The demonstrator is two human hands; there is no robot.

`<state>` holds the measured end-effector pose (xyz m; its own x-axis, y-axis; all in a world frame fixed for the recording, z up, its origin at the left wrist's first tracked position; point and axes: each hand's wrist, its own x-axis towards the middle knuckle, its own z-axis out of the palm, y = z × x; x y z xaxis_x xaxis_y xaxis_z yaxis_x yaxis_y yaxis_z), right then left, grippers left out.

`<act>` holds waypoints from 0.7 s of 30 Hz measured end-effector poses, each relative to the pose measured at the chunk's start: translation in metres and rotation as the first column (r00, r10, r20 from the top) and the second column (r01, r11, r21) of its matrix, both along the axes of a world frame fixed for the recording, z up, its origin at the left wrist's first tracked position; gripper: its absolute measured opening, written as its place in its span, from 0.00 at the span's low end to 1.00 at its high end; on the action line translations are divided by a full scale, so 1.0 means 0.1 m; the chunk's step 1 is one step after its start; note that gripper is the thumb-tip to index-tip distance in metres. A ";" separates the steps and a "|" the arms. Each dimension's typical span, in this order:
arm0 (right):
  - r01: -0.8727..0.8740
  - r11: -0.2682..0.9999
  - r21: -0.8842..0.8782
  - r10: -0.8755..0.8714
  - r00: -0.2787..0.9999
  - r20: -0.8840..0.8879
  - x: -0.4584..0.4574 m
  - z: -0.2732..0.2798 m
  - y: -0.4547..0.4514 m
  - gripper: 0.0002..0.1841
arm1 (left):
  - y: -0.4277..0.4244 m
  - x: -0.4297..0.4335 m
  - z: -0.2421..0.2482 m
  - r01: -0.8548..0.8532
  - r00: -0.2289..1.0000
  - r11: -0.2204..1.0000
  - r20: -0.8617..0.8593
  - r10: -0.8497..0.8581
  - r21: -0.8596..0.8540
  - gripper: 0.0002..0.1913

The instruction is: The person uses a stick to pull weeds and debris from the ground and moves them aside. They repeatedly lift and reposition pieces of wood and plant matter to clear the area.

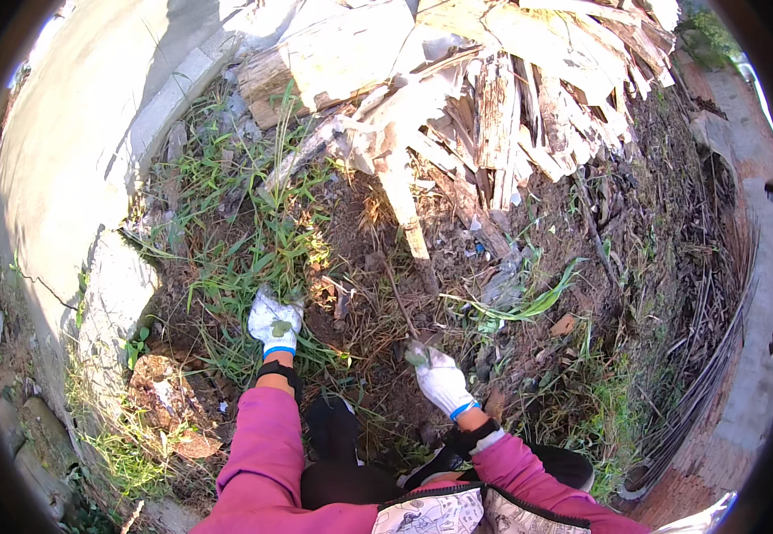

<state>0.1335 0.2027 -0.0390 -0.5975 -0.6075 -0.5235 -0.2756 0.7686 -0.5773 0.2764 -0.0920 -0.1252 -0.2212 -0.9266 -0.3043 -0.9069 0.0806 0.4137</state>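
My left hand, in a white knitted work glove with a blue cuff edge, reaches into a clump of green grass. Its fingertips are blurred among the blades, so whether they grip any is unclear. To the right, my right hand wears a matching glove with dirty, greenish fingertips. It hovers over or touches bare soil strewn with dry grass; its fingers point away from me and look bent. A thin brown stick ends close to those fingertips. Whether the right hand holds anything cannot be made out.
Ahead lies a heap of split, weathered wood, with one narrow plank slanting down towards my hands. A concrete slab borders the left side. Broken masonry sits near my left arm. Long thin sticks line the right edge.
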 end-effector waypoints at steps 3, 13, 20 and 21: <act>-0.013 0.988 0.155 0.048 0.973 -0.225 0.26 0.61 0.29 0.19 | 0.06 0.08 0.01 -0.001 1.000 0.997 -0.011 0.000 -0.078 0.30; 0.791 0.593 0.151 -0.801 0.599 0.009 -1.06 1.74 0.82 0.18 | -0.55 -0.24 1.93 0.576 0.717 0.817 0.476 -0.509 0.006 0.38; 0.238 0.952 0.194 -0.165 0.929 -0.331 -1.08 1.11 1.11 0.21 | -0.48 -1.25 2.05 0.915 0.278 0.315 0.172 -0.945 0.252 0.30; 0.010 0.959 0.285 0.162 0.804 -0.572 -1.07 0.91 1.25 0.22 | -0.51 -1.25 1.94 0.923 0.232 0.218 -0.005 -0.973 0.318 0.32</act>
